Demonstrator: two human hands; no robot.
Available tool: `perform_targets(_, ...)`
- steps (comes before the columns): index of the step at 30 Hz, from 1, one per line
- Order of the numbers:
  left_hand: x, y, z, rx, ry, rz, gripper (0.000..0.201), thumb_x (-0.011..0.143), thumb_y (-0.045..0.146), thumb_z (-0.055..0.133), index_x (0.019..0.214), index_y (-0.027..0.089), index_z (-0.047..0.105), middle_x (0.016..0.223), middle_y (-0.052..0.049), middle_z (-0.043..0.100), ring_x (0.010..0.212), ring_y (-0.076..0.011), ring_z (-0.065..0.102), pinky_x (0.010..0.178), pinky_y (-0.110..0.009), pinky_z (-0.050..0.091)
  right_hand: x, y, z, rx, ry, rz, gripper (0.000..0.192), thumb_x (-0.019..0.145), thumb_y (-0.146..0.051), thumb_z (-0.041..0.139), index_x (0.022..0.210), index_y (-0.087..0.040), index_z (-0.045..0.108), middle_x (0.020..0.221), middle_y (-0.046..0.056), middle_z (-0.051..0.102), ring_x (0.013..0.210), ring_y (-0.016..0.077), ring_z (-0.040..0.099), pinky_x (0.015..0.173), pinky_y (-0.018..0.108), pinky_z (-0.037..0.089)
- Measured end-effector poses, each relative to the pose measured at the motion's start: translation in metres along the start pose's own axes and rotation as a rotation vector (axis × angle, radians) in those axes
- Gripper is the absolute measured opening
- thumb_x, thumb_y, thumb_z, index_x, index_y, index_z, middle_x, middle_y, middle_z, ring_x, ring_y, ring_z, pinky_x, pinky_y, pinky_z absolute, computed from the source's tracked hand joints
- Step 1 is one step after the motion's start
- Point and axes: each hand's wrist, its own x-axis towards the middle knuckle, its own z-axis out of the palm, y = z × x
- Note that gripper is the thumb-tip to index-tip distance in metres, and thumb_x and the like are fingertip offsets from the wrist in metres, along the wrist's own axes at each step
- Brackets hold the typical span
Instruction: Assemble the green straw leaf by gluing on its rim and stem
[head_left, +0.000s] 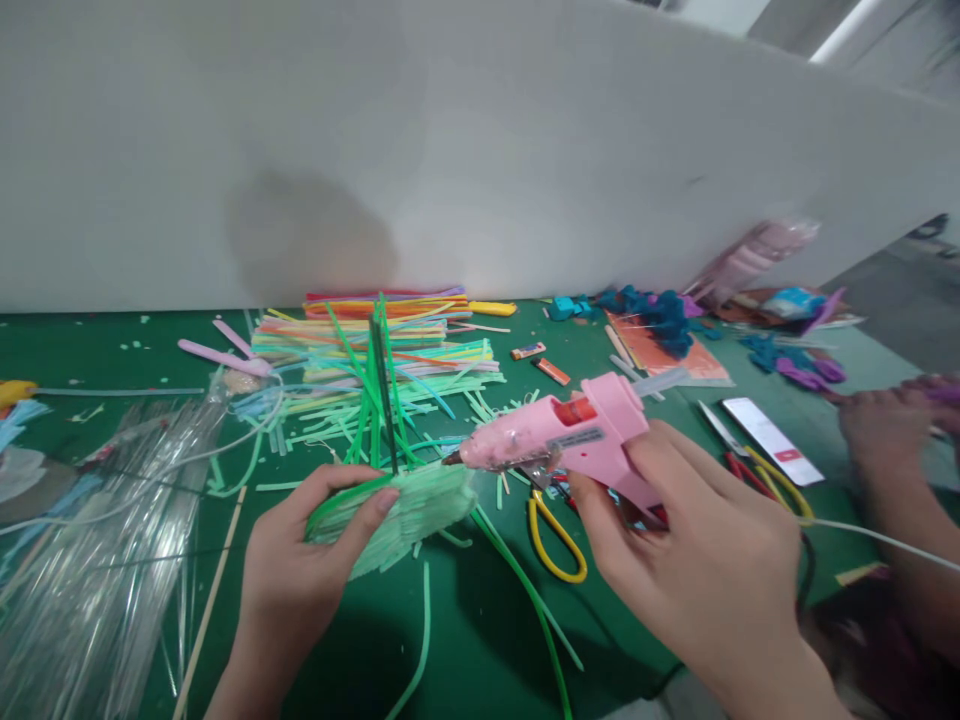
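My left hand (pixel 300 560) grips a flat bundle of light green straw strips (pixel 409 508), with several long green strips and a dark stick (pixel 382 390) rising from it. My right hand (pixel 705 560) holds a pink hot glue gun (pixel 570 432) by its handle. The gun's nozzle points left and nearly touches the upper right edge of the green bundle. A white cord (pixel 885 538) runs off to the right from the gun.
On the green table (pixel 480 640) lie a heap of coloured straws (pixel 375 345), yellow-handled scissors (pixel 555 535), clear plastic wrap (pixel 90 560), blue and purple craft pieces (pixel 660 315), a phone (pixel 769 438). Another person's hand (pixel 892 425) works at the right. A white wall (pixel 450 150) stands behind.
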Motion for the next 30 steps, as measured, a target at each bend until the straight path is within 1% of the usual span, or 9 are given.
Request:
perform_targets(4, -0.002, 0.002, 0.001, -0.012, 0.010, -0.055, 0.024, 0.074, 0.048, 0.076, 0.082, 0.026, 0.073, 0.077, 0.002, 0.072, 0.075, -0.0186, 0.069, 0.076, -0.026, 0.055, -0.002, 0.001, 0.001, -0.002, -0.003, 0.013, 0.027, 0.086, -0.014, 0.063, 0.072, -0.022, 0.041, 0.064, -0.005, 0.044, 0.050, 0.0088, 0.041, 0.047, 0.024, 0.032)
perform_targets(7, -0.002, 0.004, 0.000, -0.003, 0.010, -0.083, 0.026, 0.073, 0.050, 0.076, 0.083, 0.026, 0.073, 0.075, 0.003, 0.071, 0.073, -0.0184, 0.068, 0.074, -0.026, 0.054, -0.003, 0.003, 0.003, 0.011, -0.006, 0.022, 0.029, 0.086, -0.014, 0.062, 0.072, -0.022, 0.039, 0.064, -0.005, 0.043, 0.050, 0.0088, 0.040, 0.047, 0.024, 0.032)
perform_targets(13, -0.003, 0.007, 0.001, -0.004, 0.019, -0.126, 0.024, 0.071, 0.049, 0.075, 0.081, 0.027, 0.072, 0.077, 0.005, 0.071, 0.074, -0.0173, 0.066, 0.079, -0.026, 0.051, -0.005, 0.005, 0.004, 0.016, -0.012, 0.042, 0.026, 0.086, -0.014, 0.061, 0.073, -0.022, 0.040, 0.065, -0.004, 0.045, 0.052, 0.0096, 0.043, 0.048, 0.024, 0.033)
perform_targets(17, -0.004, 0.011, 0.000, 0.018, 0.021, -0.137, 0.021, 0.072, 0.048, 0.074, 0.081, 0.029, 0.071, 0.079, 0.007, 0.071, 0.076, -0.0159, 0.065, 0.078, -0.024, 0.049, -0.006, 0.006, 0.005, 0.028, -0.013, 0.059, 0.025, 0.086, -0.014, 0.061, 0.074, -0.022, 0.040, 0.066, -0.004, 0.046, 0.054, 0.0097, 0.043, 0.049, 0.024, 0.033)
perform_targets(19, -0.004, 0.011, -0.001, 0.046, 0.025, -0.141, 0.021, 0.071, 0.048, 0.074, 0.081, 0.030, 0.071, 0.081, 0.007, 0.072, 0.077, -0.0155, 0.065, 0.077, -0.023, 0.048, -0.007, 0.005, 0.007, 0.038, 0.017, 0.100, 0.028, 0.084, -0.014, 0.064, 0.072, -0.022, 0.039, 0.063, -0.005, 0.043, 0.053, 0.0093, 0.042, 0.050, 0.023, 0.033)
perform_targets(21, -0.004, 0.009, -0.002, 0.084, 0.030, -0.155, 0.023, 0.069, 0.051, 0.074, 0.081, 0.031, 0.071, 0.081, 0.007, 0.073, 0.077, -0.0162, 0.065, 0.075, -0.023, 0.048, -0.009, 0.004, 0.010, 0.041, 0.058, 0.173, 0.033, 0.081, -0.016, 0.068, 0.070, -0.022, 0.038, 0.062, -0.007, 0.040, 0.051, 0.0085, 0.039, 0.049, 0.023, 0.032)
perform_targets(24, -0.002, 0.006, -0.003, 0.137, 0.030, -0.183, 0.027, 0.066, 0.055, 0.074, 0.079, 0.031, 0.072, 0.076, 0.006, 0.072, 0.074, -0.0183, 0.065, 0.073, -0.026, 0.049, -0.011, 0.000, 0.016, 0.054, 0.076, 0.276, 0.035, 0.076, -0.020, 0.072, 0.069, -0.022, 0.038, 0.061, -0.008, 0.038, 0.049, 0.0077, 0.036, 0.048, 0.024, 0.031)
perform_targets(27, -0.001, 0.005, -0.005, 0.163, 0.032, -0.214, 0.030, 0.064, 0.057, 0.075, 0.078, 0.030, 0.073, 0.069, 0.004, 0.070, 0.067, -0.0192, 0.063, 0.073, -0.029, 0.051, -0.014, -0.003, 0.021, 0.093, 0.069, 0.304, 0.031, 0.075, -0.021, 0.071, 0.070, -0.022, 0.041, 0.060, -0.008, 0.038, 0.048, 0.0077, 0.034, 0.047, 0.025, 0.030)
perform_targets(30, -0.001, 0.005, -0.006, 0.185, 0.037, -0.237, 0.032, 0.064, 0.059, 0.074, 0.079, 0.030, 0.073, 0.072, 0.003, 0.070, 0.070, -0.0204, 0.063, 0.074, -0.031, 0.050, -0.017, -0.004, 0.025, 0.133, 0.055, 0.308, 0.025, 0.078, -0.019, 0.067, 0.071, -0.022, 0.043, 0.060, -0.008, 0.038, 0.048, 0.0080, 0.035, 0.047, 0.025, 0.030)
